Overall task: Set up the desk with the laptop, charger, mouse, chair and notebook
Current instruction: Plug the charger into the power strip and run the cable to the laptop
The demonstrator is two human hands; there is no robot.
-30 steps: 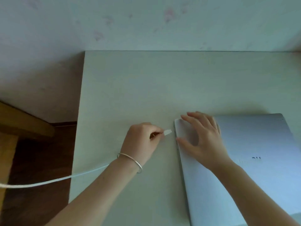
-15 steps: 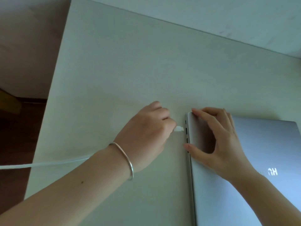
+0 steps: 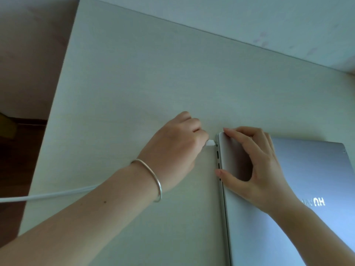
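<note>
A closed silver laptop (image 3: 299, 189) lies flat at the right of the pale desk (image 3: 134, 83). My left hand (image 3: 176, 146), with a silver bangle on the wrist, pinches the white charger plug (image 3: 210, 143). The plug's tip touches the top port on the laptop's left side. Its white cable (image 3: 48, 195) trails left off the desk edge. My right hand (image 3: 255, 166) rests on the laptop's back-left corner, thumb against the left edge, fingers over the lid. Mouse, chair and notebook are out of view.
The desk's far edge meets a light wall (image 3: 249, 16). Beyond the desk's left edge lie dark wooden floor (image 3: 11, 169) and a brown piece of furniture (image 3: 5, 125).
My left hand carried the plug rightward from a short gap to the laptop's side ports. My right hand shifted its grip to the corner. The view moved closer and tilted.
</note>
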